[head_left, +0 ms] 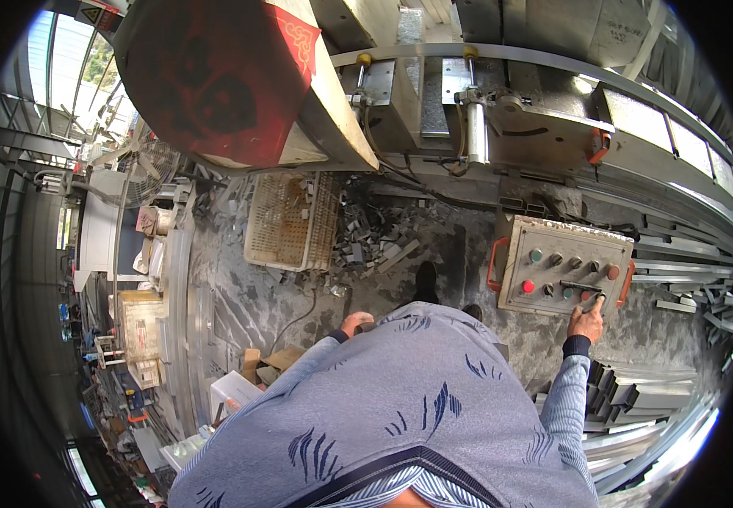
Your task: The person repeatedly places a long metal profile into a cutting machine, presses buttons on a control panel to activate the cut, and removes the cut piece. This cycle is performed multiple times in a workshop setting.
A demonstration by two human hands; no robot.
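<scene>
A metal control box [514,254] with red side handles stands right of my feet. Its sloped face carries a green button [536,255], a bright red button [528,287] and several dark knobs. My right hand [585,324] is at the lower right corner of the panel, index finger stretched onto a dark control there. The thumb stands apart from that finger, and nothing is gripped. Close to my body on the left, my left hand [354,323] shows only in part past the grey top. Its fingers are mostly hidden, so its grip is unclear.
Ahead stands a machine with a pneumatic cylinder [477,131] and a large guard bearing red paper [290,127]. A dirty plastic crate [286,254] sits beside scattered metal offcuts [366,241]. Metal profiles [646,394] lie stacked at right; long bars [180,296] run along the left.
</scene>
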